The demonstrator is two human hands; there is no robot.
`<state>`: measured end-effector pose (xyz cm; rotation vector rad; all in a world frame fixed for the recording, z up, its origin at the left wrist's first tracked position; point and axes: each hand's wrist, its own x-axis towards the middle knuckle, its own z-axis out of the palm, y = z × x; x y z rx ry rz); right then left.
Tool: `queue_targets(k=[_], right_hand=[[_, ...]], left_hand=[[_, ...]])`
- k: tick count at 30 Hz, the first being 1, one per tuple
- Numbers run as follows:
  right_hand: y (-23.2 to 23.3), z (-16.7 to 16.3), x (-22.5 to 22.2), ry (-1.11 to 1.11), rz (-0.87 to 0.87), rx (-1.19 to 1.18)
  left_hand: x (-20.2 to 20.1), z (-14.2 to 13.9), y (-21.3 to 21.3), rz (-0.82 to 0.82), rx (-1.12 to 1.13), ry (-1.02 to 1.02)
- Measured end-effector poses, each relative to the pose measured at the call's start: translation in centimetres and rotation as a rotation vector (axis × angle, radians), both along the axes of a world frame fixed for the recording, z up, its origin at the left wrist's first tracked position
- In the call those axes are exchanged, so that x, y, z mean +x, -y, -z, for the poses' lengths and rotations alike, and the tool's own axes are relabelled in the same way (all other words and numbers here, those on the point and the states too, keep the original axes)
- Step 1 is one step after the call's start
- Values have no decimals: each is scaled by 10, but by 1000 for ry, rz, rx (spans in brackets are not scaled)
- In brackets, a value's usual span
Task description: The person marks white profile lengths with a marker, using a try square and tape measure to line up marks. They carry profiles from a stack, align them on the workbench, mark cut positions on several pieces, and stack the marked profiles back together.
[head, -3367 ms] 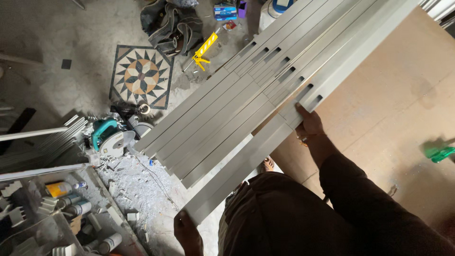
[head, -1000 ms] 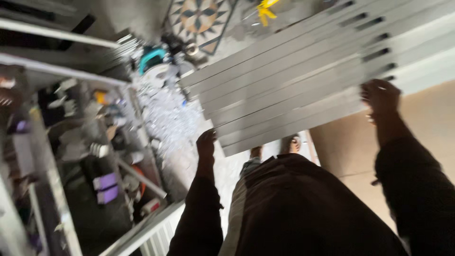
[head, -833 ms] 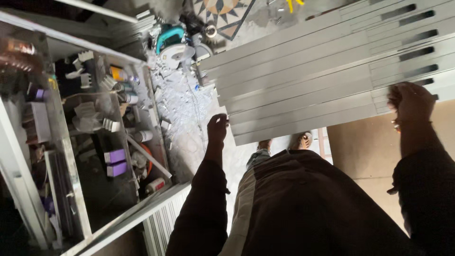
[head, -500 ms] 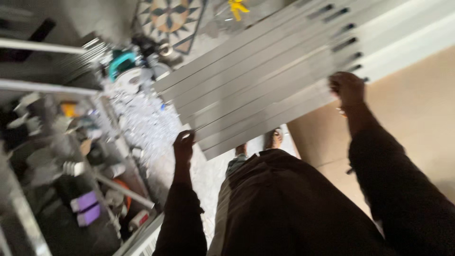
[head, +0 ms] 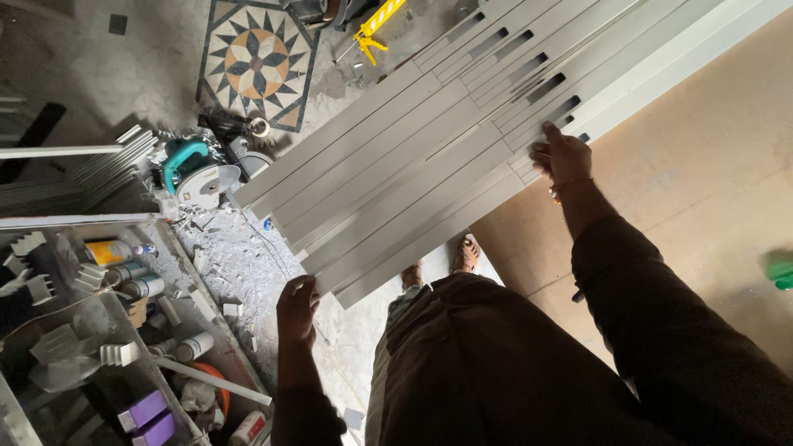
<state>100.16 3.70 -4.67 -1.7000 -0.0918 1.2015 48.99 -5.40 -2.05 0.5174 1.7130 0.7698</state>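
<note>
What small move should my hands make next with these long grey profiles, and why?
Probably bring the left hand up under the near ends of the grey profiles. Those ends are staggered and overhang the floor, the left hand sits just short of them, and only the right hand rests on the stack, beside the slotted part.

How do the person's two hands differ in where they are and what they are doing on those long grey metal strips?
The right hand lies flat on top of the grey strips, partway along them beside the slotted cut-outs; the left hand sits at the near cut ends, fingers curled at the lowest strip's edge. The right arm is stretched far forward, while the left stays close to the body. Both hands are bare, with dark sleeves.
</note>
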Motion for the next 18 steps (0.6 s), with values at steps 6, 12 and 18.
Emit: queue_targets(k=[6,12,18], right_hand=[[-6,7,9,-592,212,399],[12,13,18,-256,90,136],[94,15,14,-160,40,244]], left_hand=[[-4,-12,56,-3,-14,40],[11,13,96,-117,-45,47],[2,32,116,-89,-70,27]])
